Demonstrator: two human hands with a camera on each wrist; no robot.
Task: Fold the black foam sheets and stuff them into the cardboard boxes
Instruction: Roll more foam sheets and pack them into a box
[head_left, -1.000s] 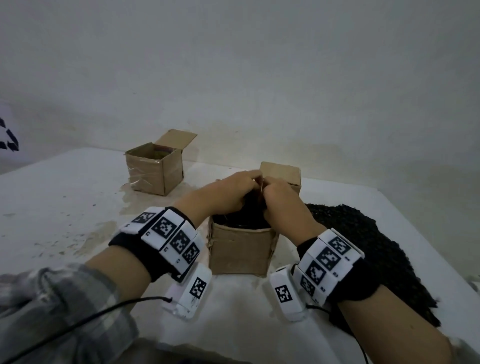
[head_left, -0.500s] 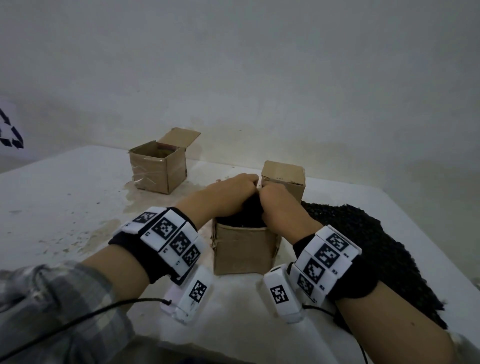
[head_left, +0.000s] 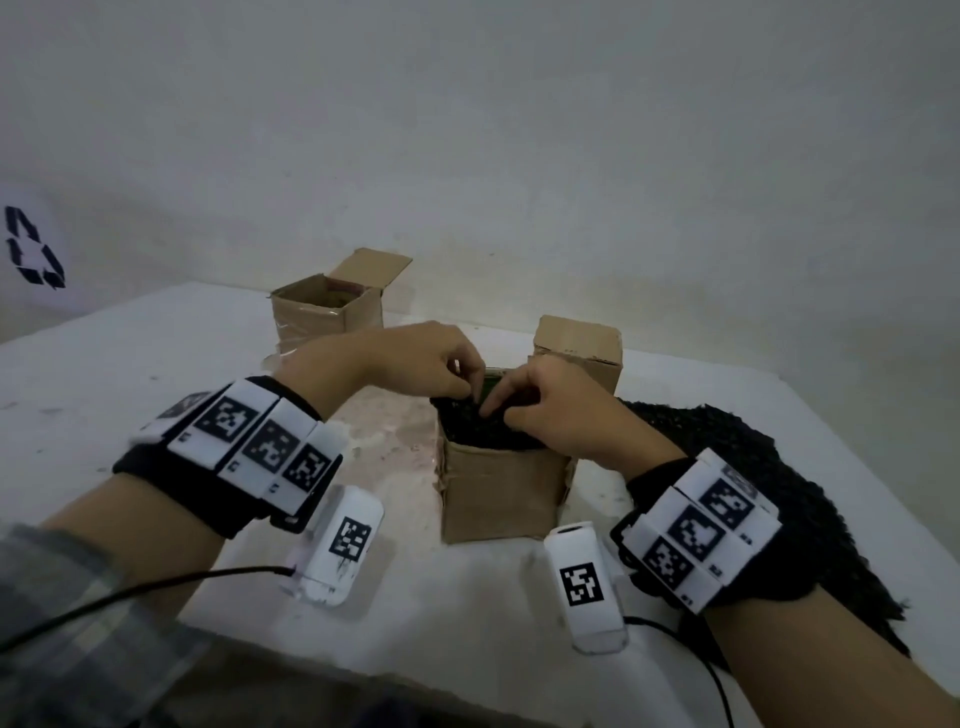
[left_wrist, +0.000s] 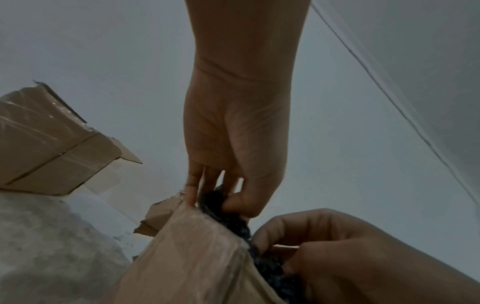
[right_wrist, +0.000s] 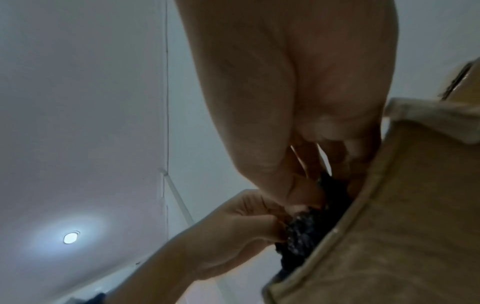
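While both hands work at the open top of the near cardboard box (head_left: 498, 493), the left hand (head_left: 415, 364) pinches a bunched edge of the folded foam sheet (head_left: 483, 428) between thumb and fingers, its fingers curled over the box's far left corner. Close beside it, the right hand (head_left: 561, 410) has its fingers bent down into the same black foam, gripping it along the right part of the opening; the two hands almost touch at their fingertips. Most of that sheet sits inside the box, with a dark lumpy crest rising just above the near rim. From the left wrist view the foam shows as a dark wad squeezed under the thumb at the box's edge, and the right wrist view shows it pressed against the inner wall of the box. One flap (head_left: 576, 343) of this box stands up at the far side. On the white table (head_left: 130, 374), a pile of loose black foam (head_left: 753, 467) lies to the right, partly under the right forearm. Farther off to the left stands a second cardboard box (head_left: 327, 317), open, well apart from the first.
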